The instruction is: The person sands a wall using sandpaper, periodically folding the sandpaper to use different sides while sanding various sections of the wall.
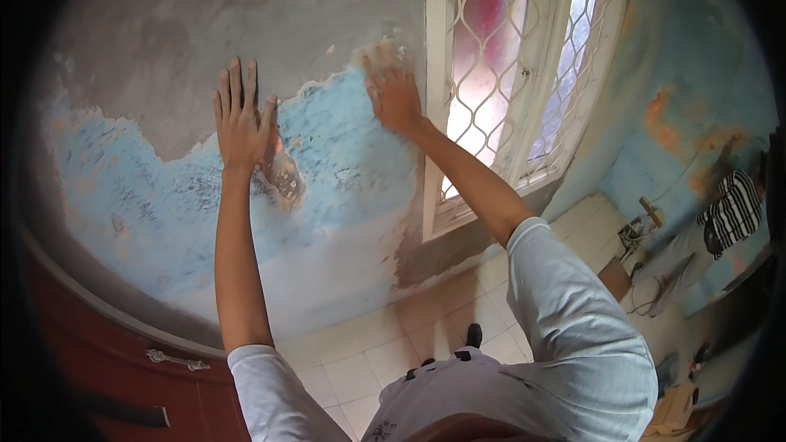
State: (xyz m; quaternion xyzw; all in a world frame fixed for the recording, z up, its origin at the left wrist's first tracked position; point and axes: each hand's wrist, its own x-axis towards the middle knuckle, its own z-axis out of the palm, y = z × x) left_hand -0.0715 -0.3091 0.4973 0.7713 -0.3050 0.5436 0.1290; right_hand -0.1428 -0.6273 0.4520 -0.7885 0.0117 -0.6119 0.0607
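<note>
My left hand (240,127) lies flat against the wall, fingers stretched upward, with nothing in it. It rests where grey plaster (172,41) meets old blue paint (164,196). Just below and right of it is a bare, chipped patch (285,176). My right hand (393,90), its fingertips blurred, is spread on the wall near the upper end of the blue paint. That hand is close to the left side of the white window frame (438,115) and holds nothing.
A curved metal grille (491,57) covers the window. A red door (123,360) with a handle (178,359) stands at lower left. Pale floor tiles (360,368) lie below. At right, a person in a striped shirt (731,209) is by another wall, near a cardboard box (616,278).
</note>
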